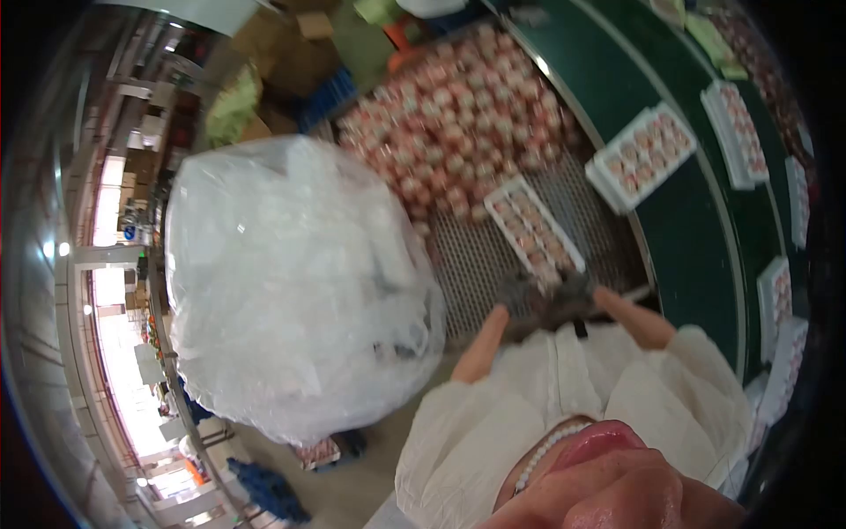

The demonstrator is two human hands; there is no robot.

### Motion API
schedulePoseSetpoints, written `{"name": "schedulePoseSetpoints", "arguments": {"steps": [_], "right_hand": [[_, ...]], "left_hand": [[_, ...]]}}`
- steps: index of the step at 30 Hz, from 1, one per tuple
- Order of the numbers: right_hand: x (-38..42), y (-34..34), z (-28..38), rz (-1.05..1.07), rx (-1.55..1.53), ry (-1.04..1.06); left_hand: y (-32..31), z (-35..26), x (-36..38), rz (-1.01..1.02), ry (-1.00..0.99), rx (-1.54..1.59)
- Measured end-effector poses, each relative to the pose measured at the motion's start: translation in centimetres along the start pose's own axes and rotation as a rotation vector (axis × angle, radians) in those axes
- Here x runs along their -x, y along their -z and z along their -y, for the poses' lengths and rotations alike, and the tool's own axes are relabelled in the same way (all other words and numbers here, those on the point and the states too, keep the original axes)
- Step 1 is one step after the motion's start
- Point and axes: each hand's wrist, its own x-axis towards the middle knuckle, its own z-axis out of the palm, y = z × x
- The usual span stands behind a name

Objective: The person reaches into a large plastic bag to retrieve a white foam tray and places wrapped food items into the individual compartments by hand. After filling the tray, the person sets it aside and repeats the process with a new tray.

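A white tray [535, 227] with rows of small round red-and-white items lies at a slant on a metal mesh surface [463, 273]. At its near end are my two hands in grey gloves, close together. My left hand [520, 293] is curled beside the tray's near left corner. My right hand [574, 294] is closed by the near right corner. Something reddish shows between them, too small and blurred to name. Beyond the tray spreads a large heap of the same round items [458, 115].
A big clear plastic bag [300, 282] of white things stands at the left. Along the right runs a green conveyor [683, 238], carrying filled white trays [641, 157], [736, 132]. Blue crates [328, 99] and cardboard [286, 53] are at the back.
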Motion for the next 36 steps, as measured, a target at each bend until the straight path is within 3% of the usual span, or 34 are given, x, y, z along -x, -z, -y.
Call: {"name": "schedulePoseSetpoints", "arguments": {"steps": [1, 2, 4, 5, 8, 10, 11, 13, 14, 17, 18, 22, 24, 25, 27, 31, 33, 36], "right_hand": [[1.4, 0.3, 1.6, -0.165, 0.181, -0.039], [0.8, -0.2, 1.0, -0.207, 0.153, -0.068], [0.1, -2.7, -1.4, -0.285, 0.035, -0.128], [-0.6, -3.0, -1.1, -0.316, 0.037, -0.152], [0.0, -4.2, -3.8, -0.396, -0.008, -0.143], [0.8, -3.0, -2.4, -0.283, 0.358, -0.196], [0.6, -3.0, -2.3, -0.275, 0.358, -0.205], [-0.5, -3.2, -3.4, -0.515, 0.297, -0.102], [-1.4, -3.1, -3.0, -0.656, 0.283, -0.055], [-3.0, -3.0, -1.8, -0.679, 0.357, -0.014], [-3.3, -2.9, -1.6, -0.676, 0.359, -0.014], [-3.9, -2.5, -0.4, -0.504, 0.631, -0.168], [-3.6, -2.0, -0.3, -0.309, 0.700, -0.222], [-3.2, -2.2, -0.4, -0.307, 0.699, -0.223], [-2.5, -2.3, -0.8, -0.558, 0.735, 0.056], [-2.9, -2.9, -1.3, -0.612, 0.720, 0.056], [-3.1, -2.7, -1.1, -0.328, 0.641, -0.171], [-3.0, -1.8, -0.9, -0.252, 0.742, -0.188]], "left_hand": [[-1.0, -0.1, 0.1, -0.078, 0.047, -0.246], [-2.5, 2.4, -0.1, -0.253, -0.152, -0.329], [-4.3, 3.2, 0.4, -0.362, -0.163, -0.422], [-4.1, 1.4, 1.3, -0.314, -0.149, -0.230], [-5.4, 1.7, 2.7, -0.352, -0.165, -0.354], [-6.5, 3.1, 2.5, -0.391, -0.220, -0.291], [-6.9, 3.3, 2.3, -0.385, -0.212, -0.285], [-7.2, 3.5, 1.3, -0.479, -0.268, -0.108], [-7.1, 3.4, 0.4, -0.486, -0.187, -0.083], [-6.6, 3.4, -1.5, -0.564, -0.178, -0.137], [-5.5, -0.5, 0.0, -0.557, -0.150, -0.046], [-6.9, 3.5, 0.0, -0.560, -0.117, -0.062], [-7.6, 5.5, 0.4, -0.584, -0.260, -0.205], [-7.6, 5.9, 0.4, -0.582, -0.258, -0.204], [-7.8, 6.3, 0.4, -0.525, -0.214, -0.235], [-7.6, 5.2, 0.3, -0.544, -0.162, -0.066], [-7.0, 4.0, 0.5, -0.477, -0.161, -0.260], [-7.6, 3.4, 1.1, -0.441, -0.181, -0.201]]}}
